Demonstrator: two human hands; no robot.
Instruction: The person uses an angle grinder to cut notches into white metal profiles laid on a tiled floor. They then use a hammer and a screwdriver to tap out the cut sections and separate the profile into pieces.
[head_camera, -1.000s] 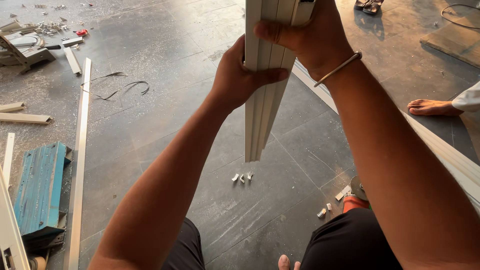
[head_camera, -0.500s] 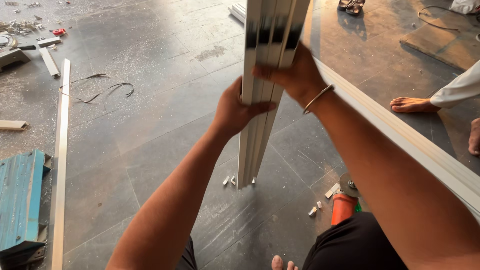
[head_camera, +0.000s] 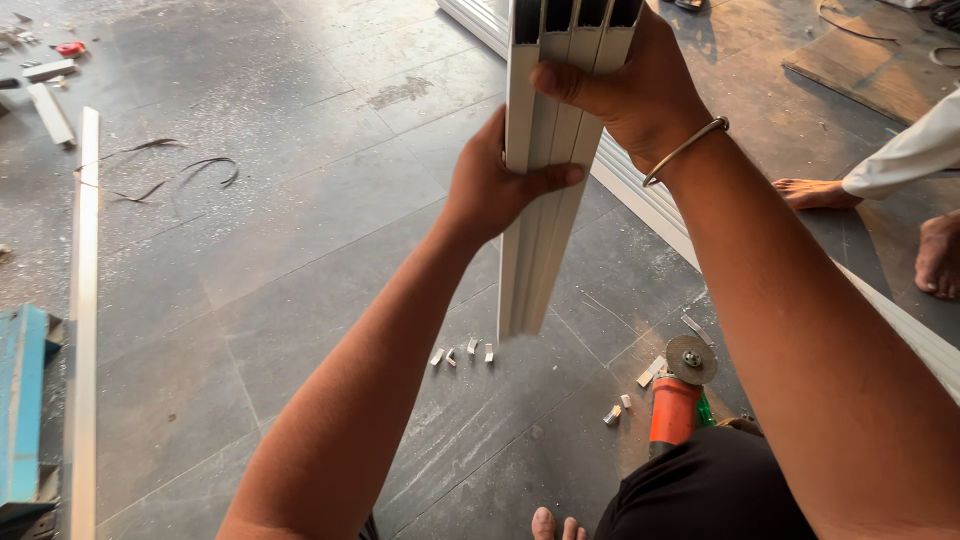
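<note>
both hands clamp a bundle of white channel strips upright, the left hand wrapped low, the right hand just above it, likely to keep the ends flush. an orange angle grinder lies on the floor below the hands, small offcuts nearby.

The ribbed channel section looks like smooth, pale coated metal with a slight sheen. The floor tiles are matt grey stone, dusty and scuffed. The bangle is polished metal.
</note>
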